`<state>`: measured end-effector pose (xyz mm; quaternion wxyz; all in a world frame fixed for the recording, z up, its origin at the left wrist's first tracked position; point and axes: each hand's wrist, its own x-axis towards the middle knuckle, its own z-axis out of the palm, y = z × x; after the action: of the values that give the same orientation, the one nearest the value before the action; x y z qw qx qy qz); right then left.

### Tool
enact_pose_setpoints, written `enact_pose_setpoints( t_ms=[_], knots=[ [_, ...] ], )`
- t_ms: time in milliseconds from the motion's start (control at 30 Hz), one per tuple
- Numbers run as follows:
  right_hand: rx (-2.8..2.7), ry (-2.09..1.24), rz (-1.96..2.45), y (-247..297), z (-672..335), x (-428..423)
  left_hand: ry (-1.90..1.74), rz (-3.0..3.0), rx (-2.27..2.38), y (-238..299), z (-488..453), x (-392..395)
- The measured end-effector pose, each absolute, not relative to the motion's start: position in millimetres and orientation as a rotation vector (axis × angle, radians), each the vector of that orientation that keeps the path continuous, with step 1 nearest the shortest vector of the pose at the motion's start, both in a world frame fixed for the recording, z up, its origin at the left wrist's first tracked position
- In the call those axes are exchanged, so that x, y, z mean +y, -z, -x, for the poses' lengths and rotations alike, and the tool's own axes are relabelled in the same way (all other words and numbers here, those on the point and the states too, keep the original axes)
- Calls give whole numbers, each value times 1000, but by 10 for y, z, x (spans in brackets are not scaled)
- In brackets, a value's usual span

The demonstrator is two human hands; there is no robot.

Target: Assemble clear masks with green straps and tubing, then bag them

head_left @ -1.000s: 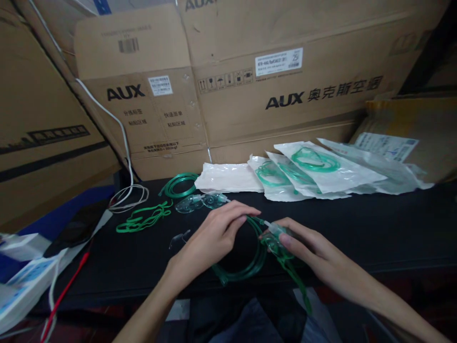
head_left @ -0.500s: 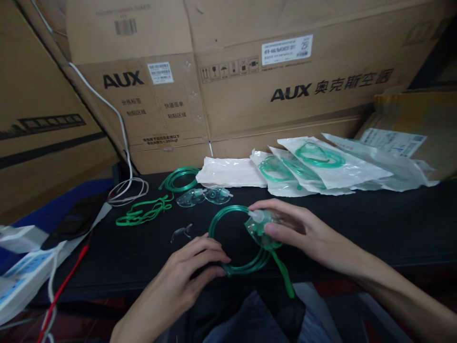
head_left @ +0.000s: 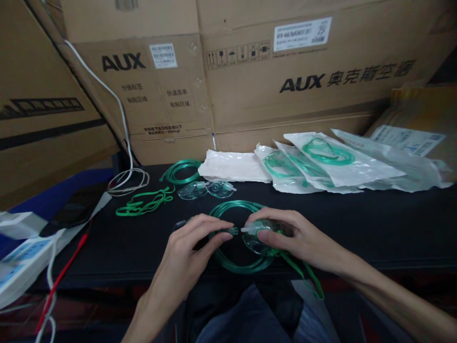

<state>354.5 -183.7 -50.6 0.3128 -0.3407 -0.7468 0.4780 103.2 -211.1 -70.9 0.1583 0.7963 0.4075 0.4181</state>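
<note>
My left hand (head_left: pixel 194 243) pinches the end of a coil of green tubing (head_left: pixel 246 270) between thumb and fingers. A clear oxygen mask (head_left: pixel 254 244) is in the grip of my right hand (head_left: pixel 285 236), its whitish connector pointing left at the tube end. A small gap separates the connector from the tube end. From the mask a green elastic strap (head_left: pixel 310 276) hangs over the table's front edge. The coil lies on the black table beneath both hands. Behind my left hand a small clear piece (head_left: pixel 179 224) is partly hidden.
Two clear masks (head_left: pixel 205 189), another green tubing coil (head_left: pixel 182 172) and green straps (head_left: pixel 144 202) lie farther back. White packets (head_left: pixel 233 166) and bagged tubing sets (head_left: pixel 332 159) line the large cartons (head_left: pixel 243 105). A power strip (head_left: pixel 26 262) and cables are at left.
My left hand has risen with the tube end towards the mask. My right hand has lowered and turned the mask so its connector faces left. The view has shifted slightly.
</note>
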Motion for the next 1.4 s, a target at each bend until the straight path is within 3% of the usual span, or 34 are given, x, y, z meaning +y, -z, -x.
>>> enact_pose_setpoints(
  t_ms=[933,1400],
  knots=[
    [-1971,-1062,987,585,-3518,-1826,-1148,-2746,1039,605,-1161,-1913],
    [-1962,-932,959,623,-3524,-1817,-1072,-2694,1005,608,-1266,-1859]
  ],
)
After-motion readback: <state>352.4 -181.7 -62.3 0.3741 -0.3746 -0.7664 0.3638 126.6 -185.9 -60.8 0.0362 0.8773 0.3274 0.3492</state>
